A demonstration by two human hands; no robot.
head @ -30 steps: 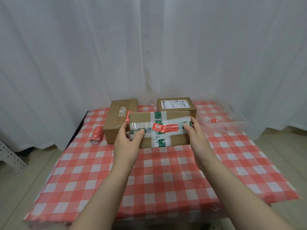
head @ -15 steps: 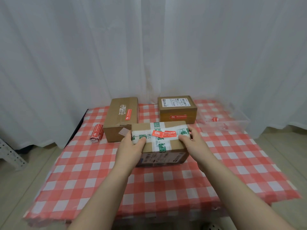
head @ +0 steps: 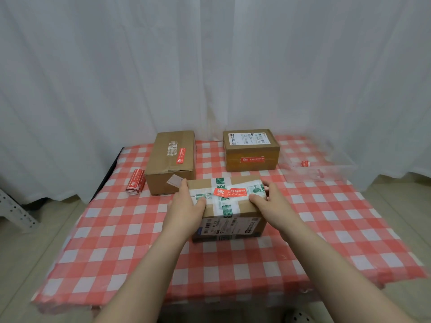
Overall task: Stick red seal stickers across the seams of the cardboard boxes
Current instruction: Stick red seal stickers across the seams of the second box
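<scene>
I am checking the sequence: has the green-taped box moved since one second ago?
Yes. The green-taped box came down, toward the person: it earlier covered the front of the labelled back box, now visible.

Taped front cardboard box (head: pixel 229 226), flat — red seal sticker (head: pixel 229 192) across its top seam.

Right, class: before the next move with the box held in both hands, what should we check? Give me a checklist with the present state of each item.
1. The near box rests on the tablecloth: ok.
2. The left hand and right hand grip its two ends: ok.
3. The red seal sticker crosses its taped top seam: ok.
4. That sticker is pressed fully flat: cannot tell.
5. The back left box and back right box are already sealed in red: ok.
6. The sticker roll lies on the tablecloth's left side: ok.
</scene>
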